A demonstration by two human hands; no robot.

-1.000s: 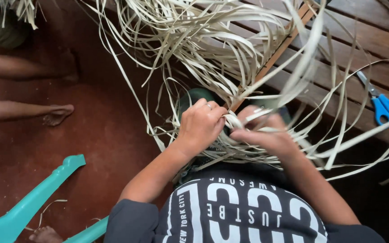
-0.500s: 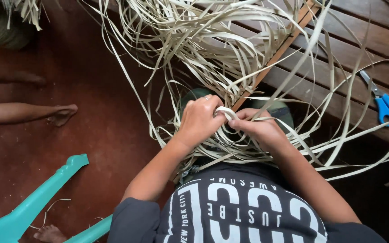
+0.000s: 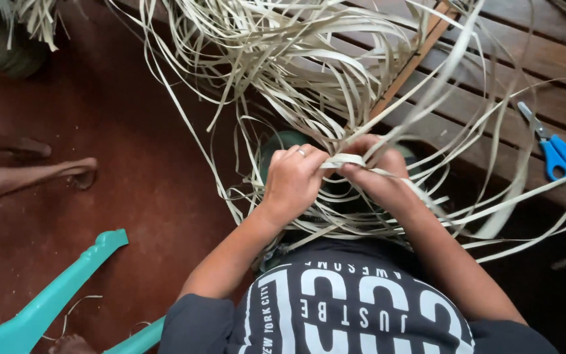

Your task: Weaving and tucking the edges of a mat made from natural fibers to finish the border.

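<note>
Both of my hands meet over my lap on a bundle of pale flat palm-leaf strips point(image 3: 276, 59). My left hand point(image 3: 293, 180), a ring on one finger, pinches a folded strip point(image 3: 343, 160) from the left. My right hand point(image 3: 378, 174) grips the same strip from the right. Many long loose strips fan out from between the hands toward the top and right. A dark green round object point(image 3: 283, 141) shows partly under the hands, mostly hidden.
Blue-handled scissors point(image 3: 555, 154) lie on the wooden slatted bench point(image 3: 532, 59) at right. A thin wooden stick point(image 3: 411, 62) runs diagonally under the strips. A turquoise plastic chair leg point(image 3: 54, 295) is at bottom left. Another person's bare feet point(image 3: 67, 172) rest on the red floor point(image 3: 139, 196).
My hands have shifted slightly up and together on the strip, and the fold between them has tightened. The loose strips have swung a little.
</note>
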